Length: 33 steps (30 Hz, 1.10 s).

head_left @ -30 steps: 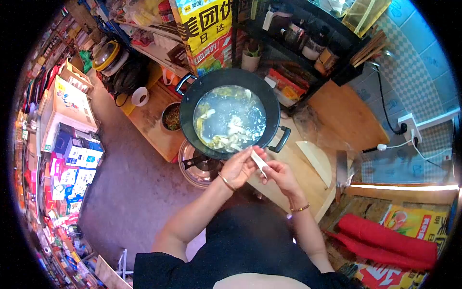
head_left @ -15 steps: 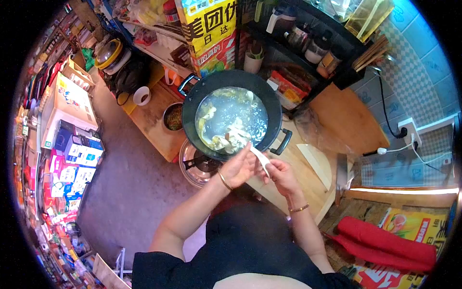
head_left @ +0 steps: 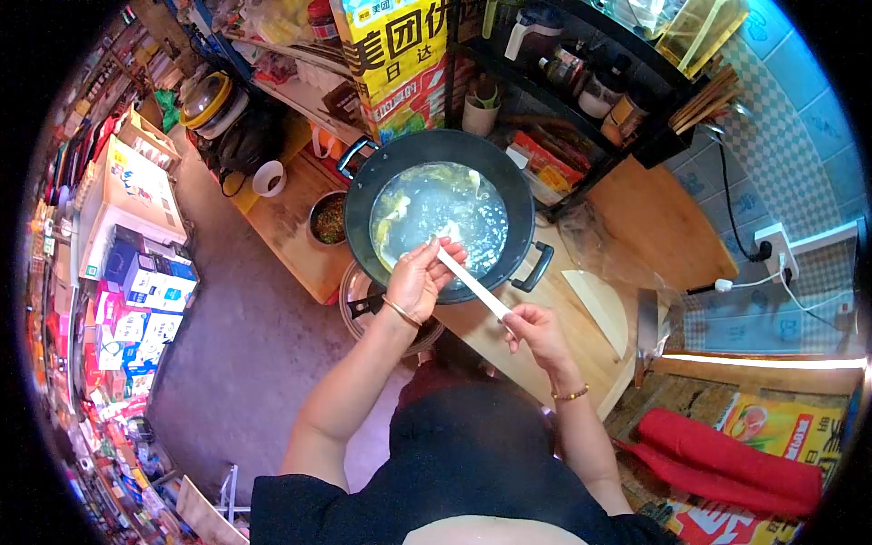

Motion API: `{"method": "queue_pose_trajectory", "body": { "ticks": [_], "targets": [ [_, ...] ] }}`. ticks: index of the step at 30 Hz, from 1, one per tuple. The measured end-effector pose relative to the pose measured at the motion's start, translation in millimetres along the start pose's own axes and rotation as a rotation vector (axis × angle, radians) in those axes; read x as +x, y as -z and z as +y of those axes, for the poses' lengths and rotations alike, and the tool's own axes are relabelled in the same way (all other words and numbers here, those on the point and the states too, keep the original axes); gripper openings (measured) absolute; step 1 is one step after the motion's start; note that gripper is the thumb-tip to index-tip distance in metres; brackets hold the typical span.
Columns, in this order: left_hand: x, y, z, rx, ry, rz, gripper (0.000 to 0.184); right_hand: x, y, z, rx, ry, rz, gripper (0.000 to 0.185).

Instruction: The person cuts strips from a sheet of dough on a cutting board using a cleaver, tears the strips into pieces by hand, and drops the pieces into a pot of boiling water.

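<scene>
A pale flat strip (head_left: 474, 285) stretches between my two hands at the near side of a black pot (head_left: 359, 236). My left hand (head_left: 424, 274) is over the pot's near rim, its fingers closed on the strip's upper end. Lower and to the right, my right hand (head_left: 536, 332) pinches the other end above the wooden board. Cloudy liquid (head_left: 436, 202) with pale pieces in it fills the pot's middle. A pale half-round sheet (head_left: 595, 309) lies on the board (head_left: 509, 363), right of my right hand.
A cleaver (head_left: 647, 327) lies at the board's right edge. Left of the pot are a bowl of chopped food (head_left: 329, 221) and a white cup (head_left: 269, 179). A glass lid (head_left: 354, 313) is below the pot. A black shelf (head_left: 545, 91) with jars stands behind.
My left hand has moved up and left over the pot, while my right hand has shifted slightly right and down. The strip between them now looks longer and straighter.
</scene>
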<state>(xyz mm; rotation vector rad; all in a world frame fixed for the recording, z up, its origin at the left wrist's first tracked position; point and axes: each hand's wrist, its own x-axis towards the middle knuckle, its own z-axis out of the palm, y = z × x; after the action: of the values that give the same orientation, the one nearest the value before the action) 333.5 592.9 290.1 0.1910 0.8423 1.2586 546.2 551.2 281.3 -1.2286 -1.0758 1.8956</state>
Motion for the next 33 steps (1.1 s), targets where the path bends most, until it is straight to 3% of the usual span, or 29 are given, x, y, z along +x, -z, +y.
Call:
{"method": "queue_pose_trajectory", "body": {
  "ticks": [3,4,6,8,9,14,26,27,28,30,32,33],
  "targets": [
    [4,4,-5,0.02,-0.108,-0.03,0.029,3,-2,-2,0.064,-0.013,-0.041,0.017],
    [-2,1,-12,-0.127,0.047,-0.073,0.035,4,-5,-1,0.063,-0.013,-0.04,0.017],
    [-6,14,-44,-0.194,0.462,-0.353,0.037,10,-14,2,0.241,-0.025,-0.045,0.017],
    [-13,24,-71,-0.164,0.349,-0.456,0.035,11,-20,-3,0.221,-0.026,-0.076,0.019],
    [-23,5,-66,-0.019,0.226,-0.199,0.032,11,-21,-1,0.121,-0.021,-0.064,0.02],
    [-19,1,-46,-0.062,0.071,-0.044,0.025,5,-15,2,-0.121,-0.045,0.012,0.017],
    [-4,17,-4,-0.051,-0.124,0.03,0.025,-2,-4,-1,0.108,-0.022,-0.075,0.017],
    [-4,15,-7,-0.101,-0.129,0.055,0.029,-1,-6,-1,0.108,-0.022,-0.075,0.017],
    [-12,8,-10,-0.212,0.009,0.001,0.034,-1,-8,-2,0.179,-0.016,-0.066,0.018],
    [-14,17,-41,-0.362,0.487,-0.175,0.037,4,-13,-4,0.248,-0.009,-0.06,0.02],
    [-26,15,-63,-0.269,0.415,-0.353,0.036,9,-18,-3,0.201,-0.027,-0.09,0.022],
    [-32,3,-58,-0.202,0.293,-0.285,0.032,7,-24,-9,0.149,-0.028,-0.076,0.014]
  ]
}}
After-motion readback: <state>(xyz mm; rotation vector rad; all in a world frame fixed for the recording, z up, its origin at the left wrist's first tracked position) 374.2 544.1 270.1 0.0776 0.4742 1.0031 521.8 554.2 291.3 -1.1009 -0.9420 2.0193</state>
